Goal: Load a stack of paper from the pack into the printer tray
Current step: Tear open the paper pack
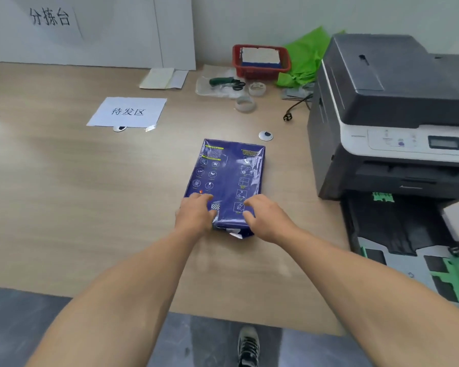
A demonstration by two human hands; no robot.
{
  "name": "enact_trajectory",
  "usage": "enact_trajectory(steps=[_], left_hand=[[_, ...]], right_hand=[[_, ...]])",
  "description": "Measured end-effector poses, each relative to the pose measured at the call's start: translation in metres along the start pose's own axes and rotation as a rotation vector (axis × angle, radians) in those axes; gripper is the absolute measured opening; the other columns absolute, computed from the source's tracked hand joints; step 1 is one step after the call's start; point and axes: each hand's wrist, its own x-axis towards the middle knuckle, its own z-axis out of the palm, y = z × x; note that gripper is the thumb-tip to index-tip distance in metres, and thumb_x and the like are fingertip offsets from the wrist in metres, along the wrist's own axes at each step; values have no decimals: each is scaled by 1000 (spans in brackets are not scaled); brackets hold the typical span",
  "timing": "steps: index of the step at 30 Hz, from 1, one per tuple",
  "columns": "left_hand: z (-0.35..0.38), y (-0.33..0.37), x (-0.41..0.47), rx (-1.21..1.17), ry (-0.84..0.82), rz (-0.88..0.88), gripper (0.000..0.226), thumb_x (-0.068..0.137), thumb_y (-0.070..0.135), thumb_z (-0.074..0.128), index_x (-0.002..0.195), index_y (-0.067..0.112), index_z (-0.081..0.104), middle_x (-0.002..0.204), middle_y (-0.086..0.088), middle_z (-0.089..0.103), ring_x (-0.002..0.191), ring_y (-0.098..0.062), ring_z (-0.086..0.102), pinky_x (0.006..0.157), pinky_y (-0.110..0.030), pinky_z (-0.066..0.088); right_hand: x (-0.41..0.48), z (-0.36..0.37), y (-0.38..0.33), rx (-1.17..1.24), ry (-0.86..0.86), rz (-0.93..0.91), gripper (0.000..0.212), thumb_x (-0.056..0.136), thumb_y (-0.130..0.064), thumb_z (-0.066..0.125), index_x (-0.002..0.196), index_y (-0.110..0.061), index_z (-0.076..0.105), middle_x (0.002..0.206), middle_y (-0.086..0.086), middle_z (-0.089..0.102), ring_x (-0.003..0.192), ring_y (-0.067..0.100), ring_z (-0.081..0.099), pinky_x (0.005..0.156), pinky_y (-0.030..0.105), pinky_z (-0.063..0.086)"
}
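Note:
A dark blue pack of paper (227, 176) lies flat on the wooden table (77, 194), its torn near end facing me with a bit of white showing. My left hand (195, 214) rests on the pack's near left corner, fingers curled over the wrapper. My right hand (265, 217) sits on the near right corner, fingers spread and bent onto the top. To the right stands a grey and white printer (390, 115). Its paper tray (408, 247) is pulled out toward me, black inside with green guides, and no paper is visible in it.
A white label sheet (127, 111) lies at mid left. At the back are a red basket (261, 60), green bag (306, 56), scissors (227, 82), tape rolls (245, 103) and a power plug (288, 116). A round metal grommet (266, 135) sits behind the pack. My shoe (248, 345) shows below the table edge.

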Motion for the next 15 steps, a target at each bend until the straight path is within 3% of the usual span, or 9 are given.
enact_trajectory(steps=[5, 9, 15], left_hand=[[23, 13, 40, 82, -55, -33, 45, 95, 32, 53, 140, 27, 50, 143, -1, 48, 131, -27, 40, 102, -44, 37], [31, 9, 53, 135, -65, -29, 32, 95, 33, 52, 124, 30, 64, 134, 0, 53, 124, -27, 42, 98, -42, 40], [29, 6, 59, 97, -72, 9, 21, 96, 31, 54, 107, 25, 71, 120, -2, 58, 118, -28, 45, 95, -43, 43]], right_hand=[[33, 8, 22, -12, -52, -1, 40, 99, -24, 46, 135, -11, 53, 140, 7, 50, 128, 26, 49, 107, 36, 39], [44, 12, 32, -21, -89, 11, 40, 98, -24, 46, 134, -12, 54, 139, 5, 50, 127, 26, 48, 105, 39, 41], [48, 17, 32, -42, -124, 32, 39, 97, -25, 46, 131, -10, 56, 139, 7, 50, 128, 27, 47, 107, 36, 39]])
